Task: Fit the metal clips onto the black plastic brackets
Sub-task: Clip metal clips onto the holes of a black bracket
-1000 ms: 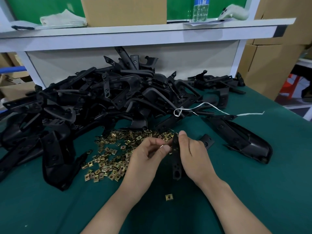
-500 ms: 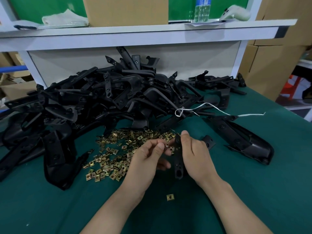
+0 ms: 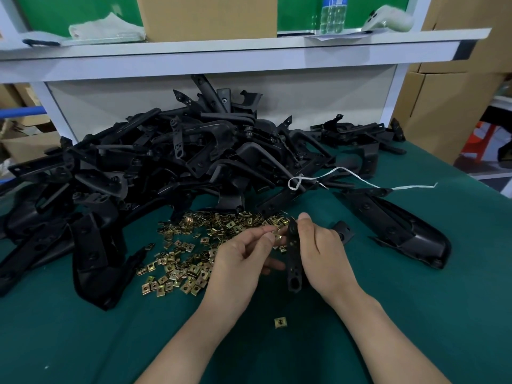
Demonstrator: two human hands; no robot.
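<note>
My right hand point(image 3: 321, 253) grips a long black plastic bracket point(image 3: 293, 261) held upright above the green table. My left hand point(image 3: 241, 259) pinches a small brass-coloured metal clip point(image 3: 278, 237) between thumb and forefinger, right beside the bracket's upper end. A loose heap of the same metal clips point(image 3: 194, 245) lies on the table just left of my hands. One single clip point(image 3: 280, 322) lies apart, nearer to me between my forearms. A big pile of black brackets point(image 3: 171, 167) fills the back and left of the table.
A larger black plastic part point(image 3: 399, 228) lies to the right of my hands, with a white string point(image 3: 360, 181) trailing behind it. A white shelf point(image 3: 249, 51) overhangs the back, carrying a cardboard box and a bottle. Cardboard boxes point(image 3: 448, 106) stand at the right.
My left hand's thumb and forefinger have shifted slightly at the bracket's top, with the clip showing between them. The right hand keeps the bracket in about the same place.
</note>
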